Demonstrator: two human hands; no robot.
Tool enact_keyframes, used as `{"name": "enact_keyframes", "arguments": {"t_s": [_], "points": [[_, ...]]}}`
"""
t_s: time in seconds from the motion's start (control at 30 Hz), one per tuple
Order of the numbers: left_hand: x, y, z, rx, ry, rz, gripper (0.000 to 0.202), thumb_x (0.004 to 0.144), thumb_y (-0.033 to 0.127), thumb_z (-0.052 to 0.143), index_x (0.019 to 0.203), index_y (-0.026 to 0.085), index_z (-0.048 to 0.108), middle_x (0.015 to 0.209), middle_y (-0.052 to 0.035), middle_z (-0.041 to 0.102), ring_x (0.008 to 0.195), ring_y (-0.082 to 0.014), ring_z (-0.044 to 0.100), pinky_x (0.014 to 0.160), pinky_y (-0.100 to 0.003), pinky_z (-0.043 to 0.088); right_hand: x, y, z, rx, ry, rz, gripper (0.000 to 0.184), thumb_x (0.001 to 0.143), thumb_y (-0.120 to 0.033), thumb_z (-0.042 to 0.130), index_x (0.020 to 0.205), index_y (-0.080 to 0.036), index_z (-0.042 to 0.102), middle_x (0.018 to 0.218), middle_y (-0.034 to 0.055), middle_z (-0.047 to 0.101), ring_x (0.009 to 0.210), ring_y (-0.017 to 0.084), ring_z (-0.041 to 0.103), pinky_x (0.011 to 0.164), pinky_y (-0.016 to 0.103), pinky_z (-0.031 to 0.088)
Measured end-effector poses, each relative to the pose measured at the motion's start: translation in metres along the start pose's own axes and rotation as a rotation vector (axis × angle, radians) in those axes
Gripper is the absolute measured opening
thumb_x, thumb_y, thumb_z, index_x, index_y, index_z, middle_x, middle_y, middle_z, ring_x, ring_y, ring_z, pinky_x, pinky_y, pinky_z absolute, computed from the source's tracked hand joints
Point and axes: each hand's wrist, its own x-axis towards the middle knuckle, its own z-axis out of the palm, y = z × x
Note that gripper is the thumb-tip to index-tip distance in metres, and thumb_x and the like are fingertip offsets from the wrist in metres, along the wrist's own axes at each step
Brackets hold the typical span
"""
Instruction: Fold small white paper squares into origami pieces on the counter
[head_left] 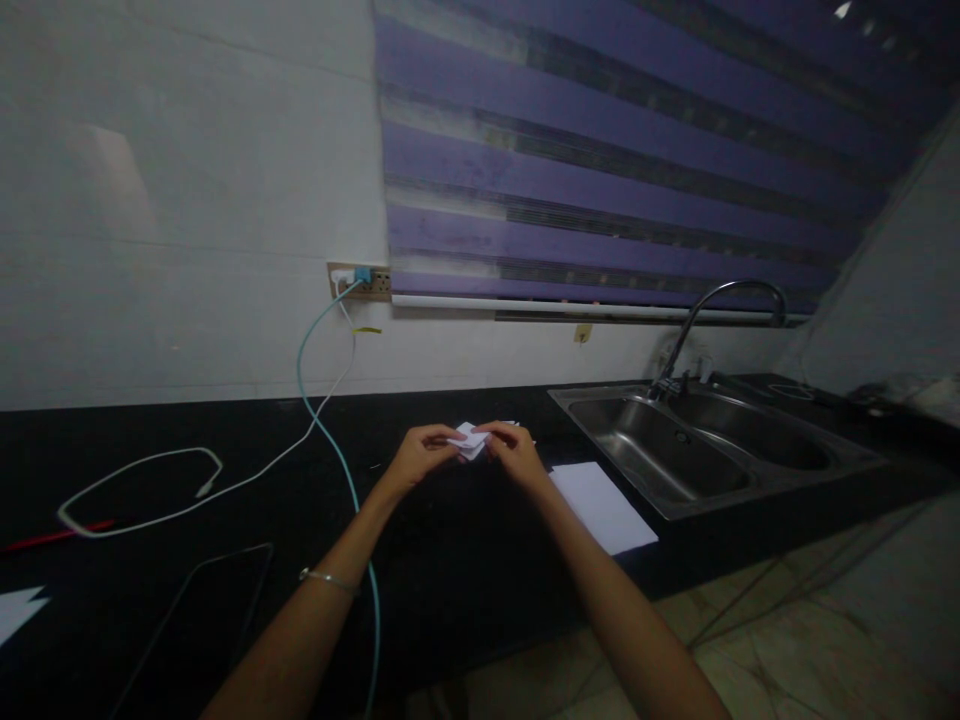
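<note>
A small folded white paper (471, 440) is held just above the black countertop (450, 560), between both hands. My left hand (421, 453) pinches its left side, fingers curled. My right hand (512, 452) pinches its right side, fingers closed on the paper. A thin bracelet sits on my left wrist. A flat white sheet of paper (601, 505) lies on the counter just right of my right hand.
A steel double sink (712, 450) with a curved tap (720, 310) is at the right. A teal cable (330, 420) and a white cable (150, 490) run from a wall socket (360, 280). A dark phone (202, 610) and a red pen (52, 537) lie at left.
</note>
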Motion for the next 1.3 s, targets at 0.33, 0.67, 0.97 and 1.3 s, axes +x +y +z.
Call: {"name": "enact_keyframes", "arguments": {"t_s": [0.33,0.67,0.97,1.3], "points": [[0.001,-0.005,-0.007,0.144,0.044,0.007,0.019,0.069,0.029,0.074,0.083,0.016,0.075,0.081,-0.0080,0.074,0.076,-0.0210,0.068,0.070,-0.031,0.052,-0.002,0.000,0.003,-0.010,-0.015,0.021,0.023,0.075,-0.036,0.069,0.085,-0.016,0.075,0.074,0.0055,0.068,0.063,0.016,0.060,0.055,0.025,0.045],[0.000,-0.002,-0.007,0.163,0.028,0.026,0.025,0.074,0.039,0.069,0.081,0.015,0.073,0.078,-0.0062,0.072,0.069,-0.0176,0.065,0.060,-0.025,0.049,-0.002,-0.002,0.006,0.020,-0.017,0.084,0.036,0.079,-0.049,0.063,0.070,-0.015,0.072,0.054,0.0022,0.061,0.049,0.013,0.055,0.047,0.024,0.042],[-0.001,0.004,0.000,0.066,0.060,-0.035,0.041,0.074,0.036,0.070,0.109,0.016,0.062,0.083,-0.0073,0.073,0.070,-0.0192,0.067,0.060,-0.027,0.051,-0.003,-0.011,0.007,0.133,0.047,0.093,0.036,0.075,-0.039,0.070,0.105,-0.019,0.062,0.060,-0.0019,0.060,0.051,0.013,0.057,0.049,0.024,0.046],[0.000,0.002,0.000,0.093,0.115,-0.007,0.028,0.072,0.038,0.071,0.084,0.013,0.073,0.080,-0.0072,0.072,0.066,-0.0163,0.063,0.057,-0.024,0.047,-0.001,-0.010,0.005,0.131,0.047,0.063,0.025,0.076,-0.039,0.069,0.076,-0.016,0.062,0.065,0.0014,0.062,0.053,0.012,0.057,0.050,0.024,0.046]]}}
